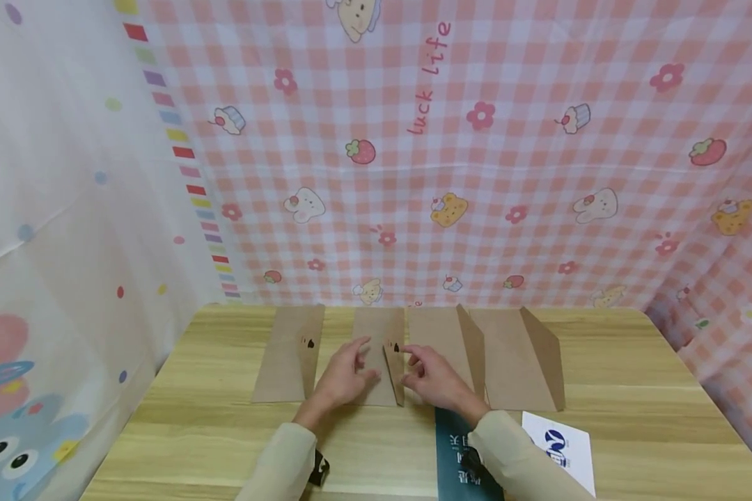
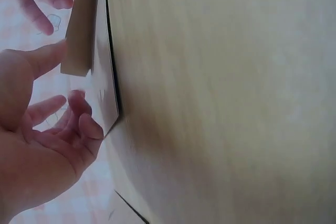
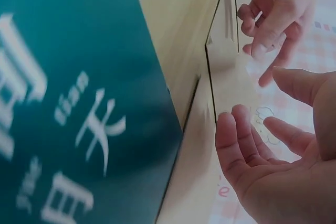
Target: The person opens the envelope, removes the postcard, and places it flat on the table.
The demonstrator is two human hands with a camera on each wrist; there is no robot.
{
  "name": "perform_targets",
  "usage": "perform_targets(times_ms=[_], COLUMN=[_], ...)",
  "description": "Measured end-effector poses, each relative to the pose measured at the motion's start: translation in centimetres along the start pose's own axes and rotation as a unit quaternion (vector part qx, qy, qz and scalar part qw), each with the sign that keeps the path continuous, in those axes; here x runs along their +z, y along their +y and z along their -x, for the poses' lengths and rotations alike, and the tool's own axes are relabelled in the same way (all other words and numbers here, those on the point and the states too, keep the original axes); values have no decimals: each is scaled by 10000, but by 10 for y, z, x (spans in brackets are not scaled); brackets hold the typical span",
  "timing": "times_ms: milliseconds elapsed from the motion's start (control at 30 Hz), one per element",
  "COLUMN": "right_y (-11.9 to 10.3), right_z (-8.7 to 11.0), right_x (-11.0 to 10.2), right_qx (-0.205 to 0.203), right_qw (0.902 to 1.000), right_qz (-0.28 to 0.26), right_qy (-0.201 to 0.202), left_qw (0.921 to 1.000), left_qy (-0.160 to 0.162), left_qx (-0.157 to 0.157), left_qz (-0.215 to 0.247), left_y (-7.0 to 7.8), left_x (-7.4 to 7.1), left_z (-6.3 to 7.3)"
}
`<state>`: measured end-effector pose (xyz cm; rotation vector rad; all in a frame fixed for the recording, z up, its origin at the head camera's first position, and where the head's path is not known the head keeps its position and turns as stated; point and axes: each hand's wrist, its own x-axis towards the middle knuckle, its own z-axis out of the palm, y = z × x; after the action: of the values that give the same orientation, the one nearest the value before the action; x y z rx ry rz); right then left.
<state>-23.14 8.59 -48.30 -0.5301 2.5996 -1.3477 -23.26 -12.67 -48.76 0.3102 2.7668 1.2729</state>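
Several brown paper envelopes lie in a row along the far side of the table. My left hand (image 1: 346, 374) hovers over the second envelope from the left (image 1: 371, 322), fingers loosely bent and holding nothing. At that envelope's right side, its flap (image 1: 395, 372) is partly raised, with a small dark mark on it. My right hand (image 1: 435, 377) is just right of the flap, its index fingertip close to the mark; whether it touches is unclear. In the left wrist view the flap (image 2: 81, 35) stands up near the left thumb. The right wrist view shows relaxed right-hand fingers (image 3: 231, 140) holding nothing.
The leftmost envelope (image 1: 285, 355) has a flap with a similar mark. Two more envelopes (image 1: 435, 323) (image 1: 514, 362) lie to the right, flaps at their right sides. A dark teal printed sheet (image 1: 449, 445) and a white card with a blue logo (image 1: 573, 445) lie near the right forearm.
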Motion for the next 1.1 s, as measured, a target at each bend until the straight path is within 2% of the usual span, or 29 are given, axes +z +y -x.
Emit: perform_targets(times_ms=[200,300,600,900,1100], right_y=[-4,-6,-12,-8,-3], right_z=[-6,-9,-9,-7,-5], right_x=[11,16,23,20,13], right_qx=[145,362,797,461,178], right_qw=[9996,9987,9956,9983,9996], right_qz=[241,342,496,350,204], right_qy=[76,100,40,37,103], left_qw=[9982,9962,9905,9855,9844], left_qy=[-493,-713,-1120,-1412,-1492], left_qx=[-138,-252,-556,-921,-915], left_qz=[-302,-444,-580,-190,-192], left_y=[-3,-4,-6,-11,-10], left_x=[-6,-8,-12,-18,-19], left_z=[0,1,-2,-6,-7])
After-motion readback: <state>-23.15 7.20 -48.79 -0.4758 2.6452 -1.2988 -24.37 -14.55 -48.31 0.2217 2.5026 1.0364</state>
